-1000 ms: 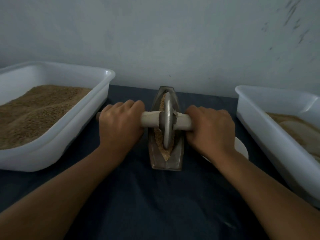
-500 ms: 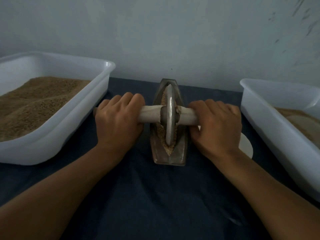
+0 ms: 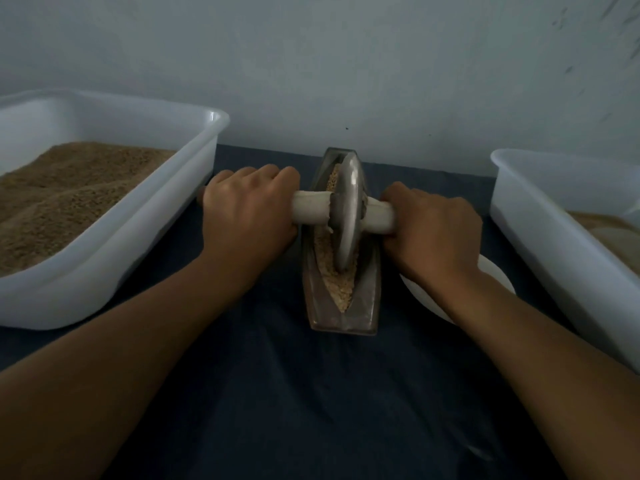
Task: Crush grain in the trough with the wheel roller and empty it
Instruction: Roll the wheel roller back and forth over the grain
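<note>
While both fists wrap the pale handle, the wheel roller (image 3: 346,216) sits upright in the trough (image 3: 341,299), its disc down in the grain (image 3: 337,285). Left hand (image 3: 247,213) grips the handle's left end, right hand (image 3: 433,230) grips the right end (fingers curled right over it). Trough sits mid-surface (image 3: 311,393) on dark cloth, between two white tubs: the left tub (image 3: 138,244) heaped with brown grain, the right tub (image 3: 554,220) only partly in view. A white dish (image 3: 495,275) peeks out under the right wrist.
</note>
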